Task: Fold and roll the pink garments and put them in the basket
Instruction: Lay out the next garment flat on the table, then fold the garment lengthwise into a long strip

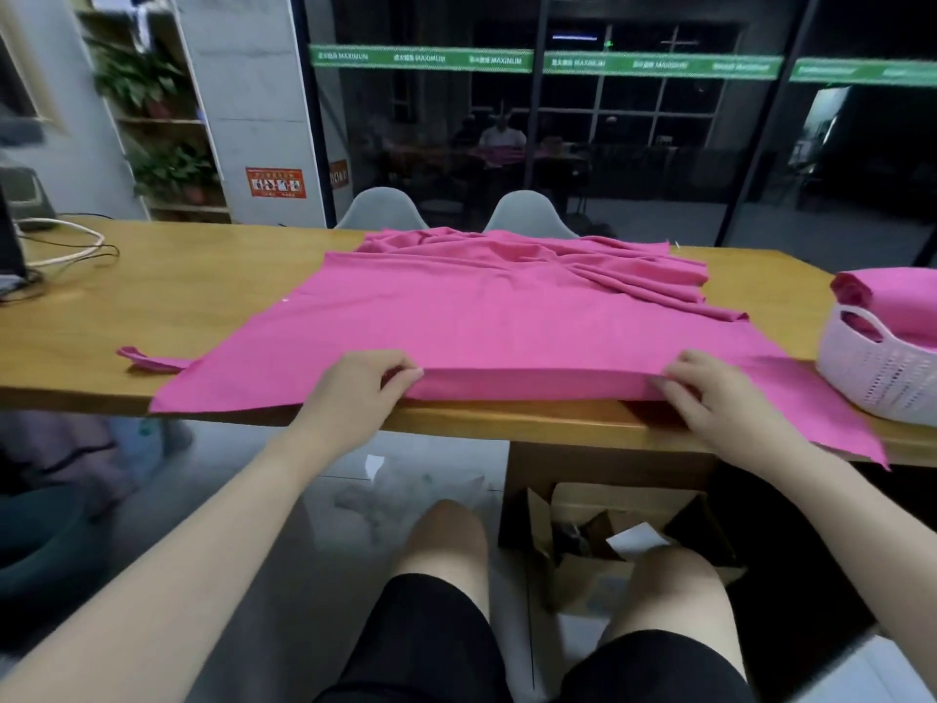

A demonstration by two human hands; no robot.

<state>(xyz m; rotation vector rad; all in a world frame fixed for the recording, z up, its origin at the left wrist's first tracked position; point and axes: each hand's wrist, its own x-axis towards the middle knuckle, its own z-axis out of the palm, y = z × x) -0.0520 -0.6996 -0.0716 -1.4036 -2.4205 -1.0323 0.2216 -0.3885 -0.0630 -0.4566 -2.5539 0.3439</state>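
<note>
Both hands (537,388) (pinching) at garment (481,317) edge

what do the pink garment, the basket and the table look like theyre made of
Pink garment: soft matte fabric, likely a thin knit; it drapes and bunches in fine folds at the far end. Basket: pale, apparently moulded plastic, with rows of small regular holes and a cut-out handle. Table: wood or wood veneer, with yellowish grain and a smooth, slightly shiny surface.
</note>
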